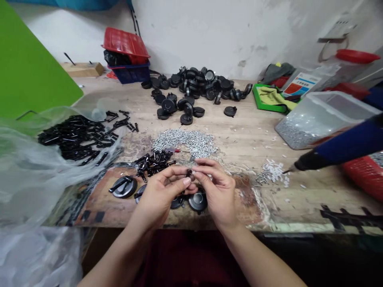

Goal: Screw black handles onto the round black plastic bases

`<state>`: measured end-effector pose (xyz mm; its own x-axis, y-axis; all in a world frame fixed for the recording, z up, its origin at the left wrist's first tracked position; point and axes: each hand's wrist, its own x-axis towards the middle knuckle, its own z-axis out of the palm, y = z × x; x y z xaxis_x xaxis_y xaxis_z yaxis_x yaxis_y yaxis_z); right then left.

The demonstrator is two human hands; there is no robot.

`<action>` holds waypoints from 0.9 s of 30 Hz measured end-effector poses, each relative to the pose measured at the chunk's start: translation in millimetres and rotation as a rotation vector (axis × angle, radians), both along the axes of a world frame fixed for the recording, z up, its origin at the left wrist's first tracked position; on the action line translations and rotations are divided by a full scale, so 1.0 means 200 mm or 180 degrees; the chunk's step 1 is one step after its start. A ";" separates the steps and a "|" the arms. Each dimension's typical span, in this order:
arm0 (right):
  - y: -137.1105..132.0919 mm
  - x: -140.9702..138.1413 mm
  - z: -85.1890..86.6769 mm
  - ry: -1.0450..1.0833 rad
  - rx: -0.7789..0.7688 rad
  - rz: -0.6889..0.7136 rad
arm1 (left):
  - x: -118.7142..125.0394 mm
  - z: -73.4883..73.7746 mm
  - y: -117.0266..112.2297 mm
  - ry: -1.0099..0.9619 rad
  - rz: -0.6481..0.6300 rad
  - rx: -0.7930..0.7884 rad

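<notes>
My left hand and my right hand meet above the bench, their fingertips pinching a small black plastic part. Most of that part is hidden by my fingers. Just beyond them lies a heap of small black fittings, next to a pile of silver screws. Under and beside my hands, black round disc bases rest on a worn brown mat. One disc has a black lever on it, and another sits below my right hand.
A mound of black suction-cup bases fills the bench's back. Black rods lie left beside a plastic bag. At right, a blue-and-black tool points at white bits, near a transparent screw bin. A red basket tops a blue crate.
</notes>
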<state>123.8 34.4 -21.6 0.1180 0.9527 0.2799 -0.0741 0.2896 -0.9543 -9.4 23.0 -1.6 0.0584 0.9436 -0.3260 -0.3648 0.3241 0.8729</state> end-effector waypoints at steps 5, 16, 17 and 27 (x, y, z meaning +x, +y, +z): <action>-0.02 0.00 -0.03 0.0026 0.0082 -0.0041 | 0.04 -0.02 -0.03 0.0148 0.0046 0.0302; -0.04 0.03 -0.02 -0.0146 0.0163 0.0121 | 0.08 -0.03 -0.11 0.1024 0.0288 0.0805; -0.04 0.03 -0.03 -0.0178 0.0209 0.0079 | 0.08 -0.03 -0.12 0.1046 0.0285 0.0795; -0.05 0.04 -0.04 0.0078 0.0021 -0.0223 | 0.07 0.01 -0.11 0.0807 0.0156 0.0780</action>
<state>131.1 24.2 -29.8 0.1912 0.9400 0.2825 -0.0766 0.3012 -0.9505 4.3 0.2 0.4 -0.0427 0.9952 -0.0879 -0.1364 0.0813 0.9873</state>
